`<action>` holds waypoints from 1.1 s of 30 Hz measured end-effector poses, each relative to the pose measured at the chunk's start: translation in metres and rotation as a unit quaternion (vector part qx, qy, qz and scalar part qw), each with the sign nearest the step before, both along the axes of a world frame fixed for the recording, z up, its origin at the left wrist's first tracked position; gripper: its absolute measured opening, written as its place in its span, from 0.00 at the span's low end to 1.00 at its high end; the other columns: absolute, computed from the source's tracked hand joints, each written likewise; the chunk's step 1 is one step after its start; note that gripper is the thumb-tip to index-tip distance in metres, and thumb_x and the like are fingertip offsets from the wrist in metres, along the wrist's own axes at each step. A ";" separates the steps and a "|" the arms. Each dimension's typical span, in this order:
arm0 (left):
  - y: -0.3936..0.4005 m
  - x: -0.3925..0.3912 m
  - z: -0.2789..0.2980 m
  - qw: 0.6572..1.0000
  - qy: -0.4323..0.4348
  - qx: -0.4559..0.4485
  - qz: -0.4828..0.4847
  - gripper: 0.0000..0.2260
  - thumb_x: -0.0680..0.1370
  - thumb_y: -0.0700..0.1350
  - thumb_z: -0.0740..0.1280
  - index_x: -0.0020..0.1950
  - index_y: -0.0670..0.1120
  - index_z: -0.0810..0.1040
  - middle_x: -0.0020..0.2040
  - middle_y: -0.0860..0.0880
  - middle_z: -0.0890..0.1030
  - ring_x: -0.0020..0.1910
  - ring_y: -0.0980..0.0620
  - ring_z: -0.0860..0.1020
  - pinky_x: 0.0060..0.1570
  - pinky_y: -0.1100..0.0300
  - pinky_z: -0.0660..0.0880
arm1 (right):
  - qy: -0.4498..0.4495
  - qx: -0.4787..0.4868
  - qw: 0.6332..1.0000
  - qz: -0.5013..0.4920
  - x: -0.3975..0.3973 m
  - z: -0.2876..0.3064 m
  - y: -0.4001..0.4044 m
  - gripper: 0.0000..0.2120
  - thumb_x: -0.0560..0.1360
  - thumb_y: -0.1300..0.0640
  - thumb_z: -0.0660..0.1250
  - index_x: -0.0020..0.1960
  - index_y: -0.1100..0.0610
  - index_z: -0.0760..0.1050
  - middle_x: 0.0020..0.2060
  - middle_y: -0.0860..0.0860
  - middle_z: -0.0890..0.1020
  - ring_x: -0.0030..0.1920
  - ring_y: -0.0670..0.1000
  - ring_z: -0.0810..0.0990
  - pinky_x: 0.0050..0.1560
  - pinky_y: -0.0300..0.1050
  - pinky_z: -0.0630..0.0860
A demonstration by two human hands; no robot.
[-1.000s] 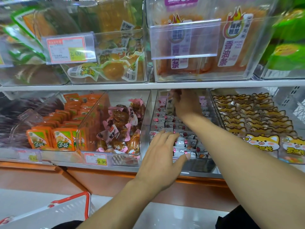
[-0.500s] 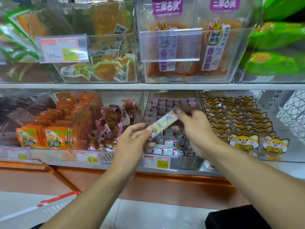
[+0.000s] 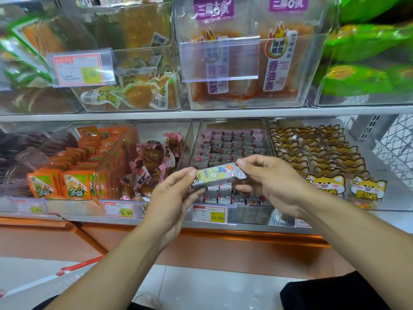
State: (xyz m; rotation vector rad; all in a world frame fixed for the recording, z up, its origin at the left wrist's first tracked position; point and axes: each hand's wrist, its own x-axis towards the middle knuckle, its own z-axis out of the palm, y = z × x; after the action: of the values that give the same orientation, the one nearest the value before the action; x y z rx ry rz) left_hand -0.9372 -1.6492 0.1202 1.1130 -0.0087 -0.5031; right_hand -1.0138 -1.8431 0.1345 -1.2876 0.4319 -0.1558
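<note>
Pastel-green foil, thin and slick: the snack packet [image 3: 215,175] hangs in the air between my two hands, just in front of the clear bin [image 3: 194,142] of little wrapped sweets [image 3: 232,142] on the lower shelf [image 3: 245,228]. My left hand [image 3: 172,198] pinches its left end between thumb and forefinger. My right hand [image 3: 274,186] pinches the right end the same way, and its other fingers [image 3: 243,189] curl loosely underneath.

I judge the hold to be thin. Only the narrow ends are nipped, so if either pinch slackens the glossy wrapper could slide out and fall among the sweets or down to the floor [image 3: 212,287]. Pulling the ends apart too hard could split a seam.

Clear plastic tubs stand side by side along the shelf, with orange sachets [image 3: 73,182] to the left and fox-printed packs [image 3: 324,182] to the right. A price tag [image 3: 209,213] is clipped to the front rail. Below runs an orange plinth, then pale tiles, and the red handle of a basket [image 3: 82,264] shows at lower left.
</note>
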 end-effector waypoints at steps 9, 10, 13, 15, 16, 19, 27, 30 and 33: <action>-0.003 0.001 -0.002 0.998 -0.041 0.007 0.044 0.09 0.76 0.40 0.70 0.56 0.41 0.81 0.51 0.42 0.86 0.45 0.51 0.86 0.42 0.65 0.81 | -0.003 0.130 0.991 0.029 0.001 0.001 0.003 0.14 0.76 0.58 0.71 0.57 0.67 0.81 0.53 0.59 0.86 0.55 0.53 0.86 0.48 0.40 0.83; -0.003 0.001 -0.002 0.998 -0.049 0.005 0.043 0.11 0.75 0.41 0.72 0.56 0.41 0.81 0.51 0.42 0.87 0.46 0.51 0.86 0.43 0.65 0.81 | -0.003 0.124 0.992 0.019 0.002 0.000 0.003 0.13 0.75 0.59 0.71 0.56 0.66 0.82 0.52 0.59 0.86 0.54 0.53 0.86 0.48 0.40 0.83; -0.003 0.002 -0.002 0.998 -0.053 -0.015 0.037 0.16 0.72 0.45 0.73 0.57 0.41 0.81 0.51 0.44 0.87 0.47 0.50 0.86 0.45 0.63 0.81 | -0.003 0.118 0.993 -0.016 0.003 0.000 0.002 0.10 0.75 0.62 0.72 0.53 0.65 0.83 0.50 0.59 0.87 0.50 0.53 0.87 0.44 0.39 0.83; -0.003 0.005 -0.003 0.998 -0.022 -0.040 0.040 0.09 0.78 0.43 0.70 0.56 0.41 0.81 0.50 0.43 0.87 0.49 0.49 0.86 0.46 0.61 0.82 | -0.003 0.122 0.992 -0.033 0.004 0.000 0.001 0.10 0.75 0.62 0.72 0.54 0.66 0.82 0.49 0.59 0.87 0.49 0.53 0.88 0.43 0.38 0.83; -0.002 0.006 -0.004 0.998 -0.009 -0.044 0.043 0.08 0.80 0.42 0.67 0.56 0.40 0.80 0.49 0.42 0.87 0.49 0.48 0.86 0.45 0.61 0.82 | -0.002 0.124 0.991 -0.039 0.005 0.000 0.001 0.10 0.74 0.62 0.72 0.54 0.66 0.82 0.48 0.59 0.87 0.48 0.52 0.88 0.42 0.38 0.83; 0.001 0.008 -0.006 0.999 -0.001 -0.026 0.042 0.07 0.82 0.38 0.65 0.55 0.38 0.81 0.49 0.40 0.87 0.48 0.48 0.86 0.43 0.63 0.81 | 0.001 0.136 0.989 -0.051 0.005 0.000 0.001 0.11 0.74 0.63 0.72 0.55 0.67 0.81 0.48 0.58 0.87 0.47 0.52 0.88 0.40 0.38 0.82; 0.002 0.008 -0.005 0.999 -0.020 -0.036 0.019 0.11 0.71 0.46 0.72 0.50 0.41 0.83 0.47 0.44 0.87 0.46 0.51 0.86 0.45 0.62 0.82 | 0.003 0.150 0.987 -0.051 0.005 0.002 0.002 0.10 0.75 0.64 0.72 0.55 0.67 0.79 0.47 0.61 0.87 0.47 0.55 0.88 0.38 0.38 0.82; 0.004 0.010 -0.005 0.999 -0.031 -0.022 0.015 0.11 0.69 0.46 0.73 0.47 0.41 0.82 0.44 0.45 0.87 0.44 0.52 0.86 0.46 0.62 0.82 | 0.005 0.161 0.986 -0.051 0.005 0.004 -0.001 0.10 0.75 0.63 0.71 0.54 0.67 0.80 0.49 0.61 0.87 0.48 0.56 0.88 0.39 0.39 0.83; 0.004 0.011 -0.007 0.999 -0.043 0.009 0.016 0.07 0.73 0.46 0.72 0.47 0.42 0.82 0.44 0.46 0.86 0.43 0.53 0.85 0.45 0.63 0.82 | 0.002 0.170 0.984 -0.044 0.005 0.006 -0.004 0.12 0.73 0.62 0.72 0.54 0.66 0.79 0.50 0.61 0.87 0.50 0.57 0.87 0.41 0.41 0.83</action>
State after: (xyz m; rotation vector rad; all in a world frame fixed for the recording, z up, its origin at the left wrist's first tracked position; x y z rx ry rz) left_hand -0.9264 -1.6454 0.1133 1.1503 -0.0617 -0.4276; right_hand -1.0085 -1.8466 0.1403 -0.9342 0.4956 -0.1478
